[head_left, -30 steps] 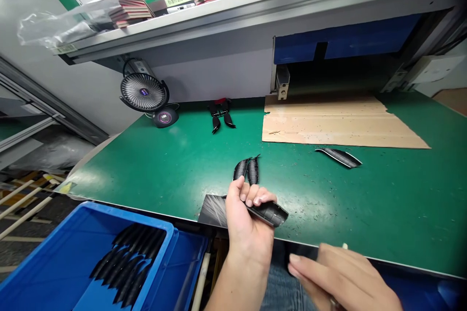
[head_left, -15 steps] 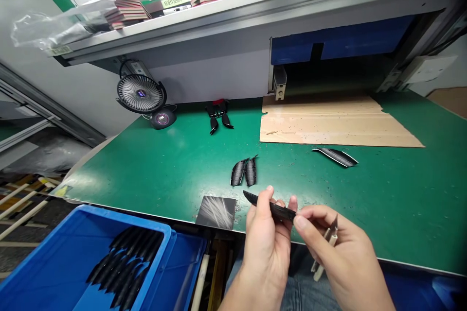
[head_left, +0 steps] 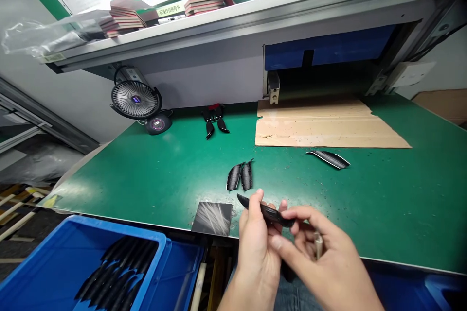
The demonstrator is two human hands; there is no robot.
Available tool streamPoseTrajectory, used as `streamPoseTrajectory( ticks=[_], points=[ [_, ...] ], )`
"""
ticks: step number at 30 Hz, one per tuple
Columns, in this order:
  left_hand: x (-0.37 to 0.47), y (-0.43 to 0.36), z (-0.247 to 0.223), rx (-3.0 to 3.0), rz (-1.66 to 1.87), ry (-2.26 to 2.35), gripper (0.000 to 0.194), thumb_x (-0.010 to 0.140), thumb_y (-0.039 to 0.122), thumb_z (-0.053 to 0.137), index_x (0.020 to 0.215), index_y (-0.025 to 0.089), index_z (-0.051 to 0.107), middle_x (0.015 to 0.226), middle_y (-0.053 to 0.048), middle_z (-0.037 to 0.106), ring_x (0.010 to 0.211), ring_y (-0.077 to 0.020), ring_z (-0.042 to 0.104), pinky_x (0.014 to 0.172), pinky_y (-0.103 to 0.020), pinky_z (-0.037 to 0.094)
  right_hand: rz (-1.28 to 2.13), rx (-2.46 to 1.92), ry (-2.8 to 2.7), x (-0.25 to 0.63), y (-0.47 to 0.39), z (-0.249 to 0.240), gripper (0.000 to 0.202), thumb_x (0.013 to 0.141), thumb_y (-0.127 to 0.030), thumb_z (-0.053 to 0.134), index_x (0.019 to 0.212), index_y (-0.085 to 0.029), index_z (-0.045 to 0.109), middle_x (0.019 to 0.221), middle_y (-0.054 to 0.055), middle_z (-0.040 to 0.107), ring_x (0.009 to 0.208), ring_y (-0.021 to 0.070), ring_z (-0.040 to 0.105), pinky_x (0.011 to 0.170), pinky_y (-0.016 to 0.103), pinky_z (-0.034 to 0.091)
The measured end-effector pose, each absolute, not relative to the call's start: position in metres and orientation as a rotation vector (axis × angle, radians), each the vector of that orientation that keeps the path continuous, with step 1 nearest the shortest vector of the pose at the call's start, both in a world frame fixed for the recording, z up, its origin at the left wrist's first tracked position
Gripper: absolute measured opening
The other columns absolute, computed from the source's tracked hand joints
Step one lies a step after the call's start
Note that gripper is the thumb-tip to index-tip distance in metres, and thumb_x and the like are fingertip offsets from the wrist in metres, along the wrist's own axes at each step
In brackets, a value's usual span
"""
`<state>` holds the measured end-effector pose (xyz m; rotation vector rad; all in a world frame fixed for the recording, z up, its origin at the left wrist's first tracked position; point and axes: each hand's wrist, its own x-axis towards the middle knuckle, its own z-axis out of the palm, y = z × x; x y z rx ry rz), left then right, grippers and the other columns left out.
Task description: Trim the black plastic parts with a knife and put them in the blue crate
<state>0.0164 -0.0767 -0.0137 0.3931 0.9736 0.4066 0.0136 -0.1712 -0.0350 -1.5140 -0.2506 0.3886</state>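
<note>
A curved black plastic part is gripped in my left hand, thumb on top, its pointed end sticking out to the left. At the part's right end are the fingers of my right hand, which also holds a pale-handled tool in its curled fingers; the tool's blade is hidden. Beyond my hands, two black ribbed parts lie side by side on the green table. Another black part rests farther right.
A scratched dark square plate sits at the table's front edge. Lower left, a blue bin holds several black parts. Behind are a fan, more black parts and a cardboard sheet. A shelf spans above.
My right hand has turned, its thumb has come off the part's end and sits lower, near my left palm. The tool's blade, visible before, is now hidden. The view has shifted slightly.
</note>
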Motion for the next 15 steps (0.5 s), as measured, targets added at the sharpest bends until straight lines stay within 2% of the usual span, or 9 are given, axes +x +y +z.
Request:
streamPoseTrajectory(
  ticks=[4,7,10,12,15],
  points=[
    [0.016,-0.079,-0.011,0.415,0.387,0.988,0.029,0.079,0.028,0.064,0.063,0.018,0.041,0.055,0.002,0.044,0.067,-0.0182,0.063,0.056,-0.022,0.053,0.412,-1.429,-0.13,0.004,-0.167,-0.03,0.042,0.068,-0.037,0.077,0.103,-0.025,0.059,0.074,-0.003,0.056,0.052,0.0062,0.043,0.048,0.014,0.039],
    [0.013,-0.081,-0.011,0.427,0.454,0.862,0.02,0.08,0.021,0.061,0.069,0.017,0.044,0.063,0.002,0.044,0.067,-0.0134,0.058,0.071,-0.028,0.055,0.395,-1.355,-0.064,0.004,-0.171,-0.031,0.041,0.071,-0.044,0.075,0.102,-0.022,0.059,0.075,0.0,0.059,0.058,0.0095,0.05,0.048,0.016,0.04],
    [0.008,-0.082,-0.007,0.512,0.615,0.579,0.016,0.081,0.01,0.054,0.076,0.019,0.043,0.069,0.004,0.042,0.064,-0.007,0.047,0.089,-0.035,0.051,0.404,-1.36,-0.002,0.008,-0.178,-0.031,0.044,0.07,-0.047,0.076,0.101,-0.02,0.061,0.079,0.004,0.063,0.069,0.0155,0.058,0.046,0.017,0.041],
    [0.005,-0.082,-0.001,0.61,0.705,0.458,0.019,0.081,0.006,0.052,0.077,0.02,0.04,0.072,0.005,0.04,0.066,-0.0068,0.044,0.091,-0.035,0.05,0.399,-1.365,0.03,0.009,-0.183,-0.03,0.047,0.068,-0.049,0.077,0.102,-0.02,0.062,0.082,0.006,0.064,0.069,0.0164,0.059,0.046,0.017,0.042],
    [0.002,-0.082,0.005,0.74,0.761,0.358,0.021,0.08,0.005,0.05,0.076,0.021,0.038,0.07,0.005,0.038,0.065,-0.0081,0.043,0.085,-0.033,0.051,0.411,-1.381,0.072,0.009,-0.186,-0.028,0.046,0.069,-0.053,0.075,0.097,-0.018,0.066,0.078,0.006,0.065,0.059,0.0143,0.057,0.046,0.018,0.043]
  ],
)
